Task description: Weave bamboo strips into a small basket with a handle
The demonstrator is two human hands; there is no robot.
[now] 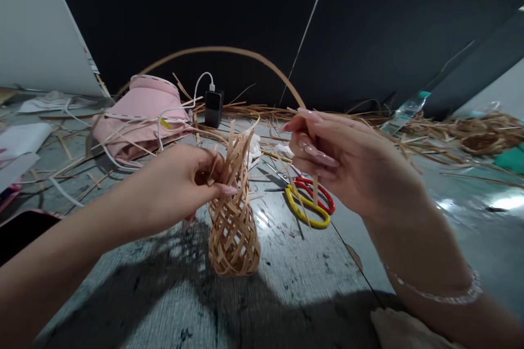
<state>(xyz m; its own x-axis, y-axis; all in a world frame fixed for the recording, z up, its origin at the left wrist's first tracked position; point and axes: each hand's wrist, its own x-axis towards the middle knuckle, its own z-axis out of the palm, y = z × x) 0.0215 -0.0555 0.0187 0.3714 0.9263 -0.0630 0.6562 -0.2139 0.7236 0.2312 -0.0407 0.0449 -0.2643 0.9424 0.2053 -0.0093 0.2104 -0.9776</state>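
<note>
Woven vessel [234, 218] of pale split-cane strips: standing upright on the grey worktop [311, 267], base down, in the middle of my head-camera view. The lower body is a tight diagonal lattice; above the narrow neck the loose ends fan upward, unwoven.

Left hand [180, 182] wraps the neck from the side, fingers curled together and clamped around the bunched strips. My read is that the grip sits there to keep the loose ends gathered and the vessel steady, since the lattice looks open at that height.

Right hand [335, 158] is held clear of the vessel, just to its right. Thumb and fingers are closed together on a thin cane strip [315, 191], which hangs down from the pinch. Held this high, the strip stays free of the litter below, as far as I can judge.

Beneath that hand lie scissors [307, 214] with yellow and red loop handles, within easy reach. Farther back: a long bent cane [229, 50], a pink cloth bundle [141, 109], and a black charger [213, 108] with a white cable. Loose strips [409, 133] spread across the back of the worktop, with a plastic bottle [405, 112] among them.
</note>
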